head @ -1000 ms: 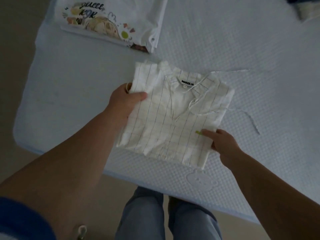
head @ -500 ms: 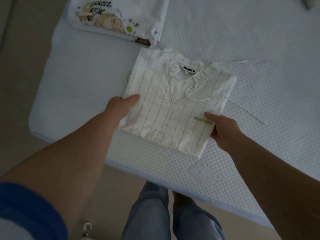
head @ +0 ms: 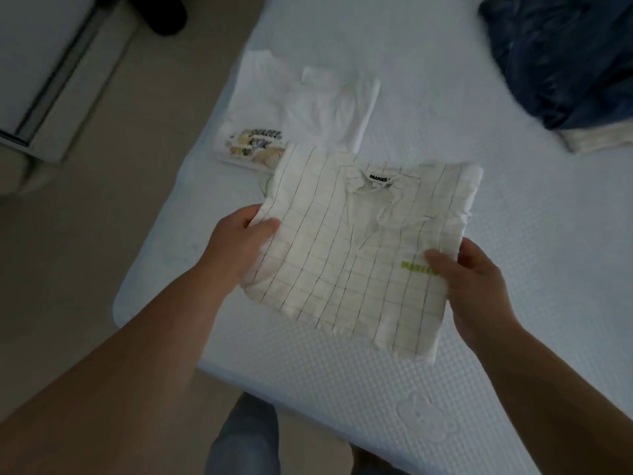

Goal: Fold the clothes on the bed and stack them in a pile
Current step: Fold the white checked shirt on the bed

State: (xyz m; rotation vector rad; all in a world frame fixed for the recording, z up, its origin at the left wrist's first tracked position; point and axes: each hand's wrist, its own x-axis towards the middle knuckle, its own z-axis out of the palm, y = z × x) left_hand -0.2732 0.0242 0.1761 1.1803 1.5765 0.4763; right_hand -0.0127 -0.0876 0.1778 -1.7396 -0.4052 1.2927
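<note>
A folded white shirt with a thin dark grid pattern (head: 359, 255) is held over the near corner of the bed (head: 513, 303). My left hand (head: 239, 241) grips its left edge, thumb on top. My right hand (head: 469, 279) grips its right edge, thumb over a green logo. Just behind it lies a folded white T-shirt with a cartoon print (head: 291, 118) near the bed's left edge; the grid shirt's far corner overlaps it in view.
A dark blue garment (head: 565, 56) is heaped at the far right, with a pale cloth (head: 603, 138) beside it. The floor (head: 85, 252) runs along the bed's left side, with white furniture (head: 41, 70) at the top left. My legs show below the bed edge.
Both hands have closed on the grid shirt's side edges and lifted it off the bed, carrying it toward the printed T-shirt. The view has tilted up, showing the blue garment.
</note>
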